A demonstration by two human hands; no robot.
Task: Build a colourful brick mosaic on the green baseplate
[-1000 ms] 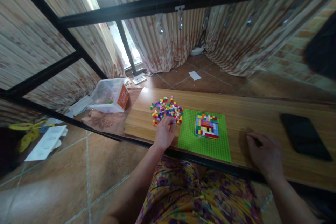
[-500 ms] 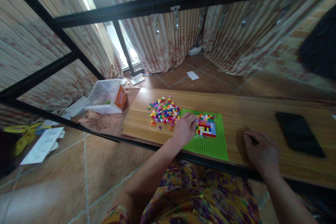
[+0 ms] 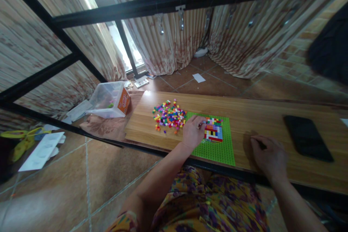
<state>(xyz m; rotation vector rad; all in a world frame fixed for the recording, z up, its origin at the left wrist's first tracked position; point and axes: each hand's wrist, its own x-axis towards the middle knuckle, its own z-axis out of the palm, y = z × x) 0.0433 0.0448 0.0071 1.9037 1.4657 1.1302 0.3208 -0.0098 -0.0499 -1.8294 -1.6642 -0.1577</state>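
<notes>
My left hand (image 3: 193, 130) is over the left part of a green baseplate (image 3: 217, 156), its fingers pinched together at the edge of the brick build. Whatever the fingertips hold is too small to make out. On the baseplate the build (image 3: 214, 133) shows red, white, blue, orange and yellow bricks, with a multicoloured row along its far side. My right hand (image 3: 269, 156) rests on the table to the right of the baseplate, fingers curled in; what they may hold is hidden. Left of the baseplate lies a pile of loose small bricks (image 3: 170, 116).
A black phone (image 3: 307, 137) lies on the wooden table (image 3: 244, 116) at the right. Beyond the table's left end stands a clear plastic box (image 3: 104, 98) with an orange label. A black metal bar (image 3: 108, 141) runs along the near table edge, and another crosses above.
My left hand has shifted slightly right along the build's left edge, fingers still pinched. My right hand stays curled on the table. The whole view has moved a little.
</notes>
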